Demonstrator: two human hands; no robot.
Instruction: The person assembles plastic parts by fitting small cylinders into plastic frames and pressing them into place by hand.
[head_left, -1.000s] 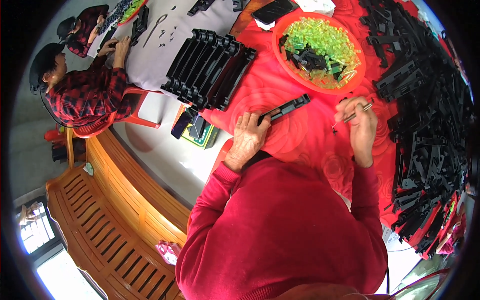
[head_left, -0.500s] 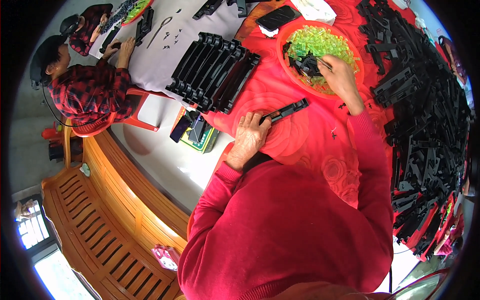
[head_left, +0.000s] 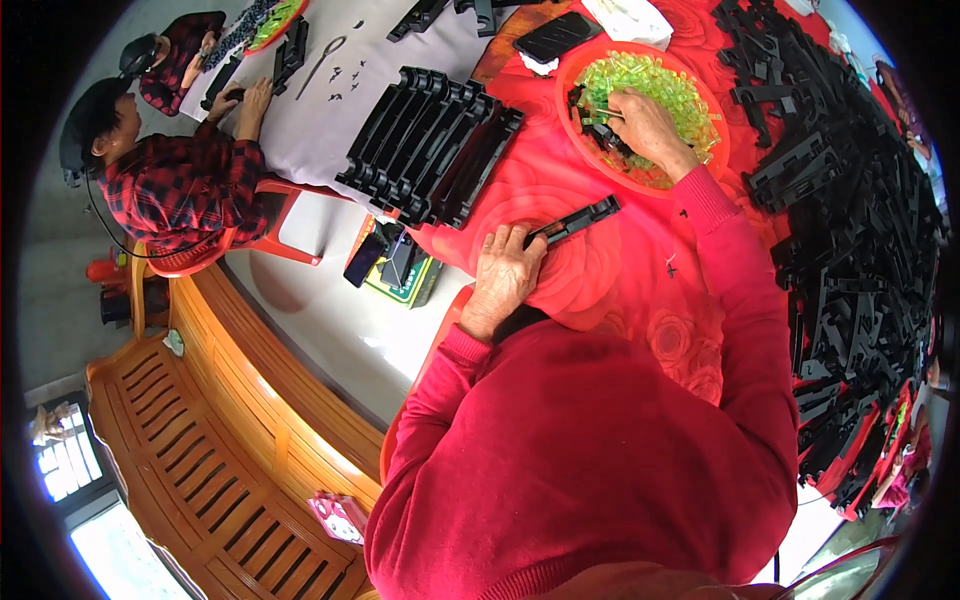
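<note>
My left hand (head_left: 508,268) grips the near end of a long black plastic part (head_left: 582,220), which lies slantwise on the red cloth. Its fingers cover that end. Over the red basin (head_left: 566,85), my right hand (head_left: 640,125) is closed on a thin metal tool (head_left: 608,112) that looks like tweezers. The tool's tip points left, among the basin's contents. Inside are many small yellow-green translucent pieces (head_left: 665,85) and, at the left side, small black pieces (head_left: 603,135). Whether the tip holds a piece is too small to tell.
A row of black plastic parts (head_left: 430,145) lies left of the basin. Many more form a heap (head_left: 850,240) at the right. A phone (head_left: 555,37) and a white tissue pack (head_left: 630,22) lie behind the basin. Another person (head_left: 180,180) works at the far left table.
My right hand has moved left and slightly away from me inside the basin, over the green pieces, with the metal tool still in it. The left hand keeps its hold on the black part.
</note>
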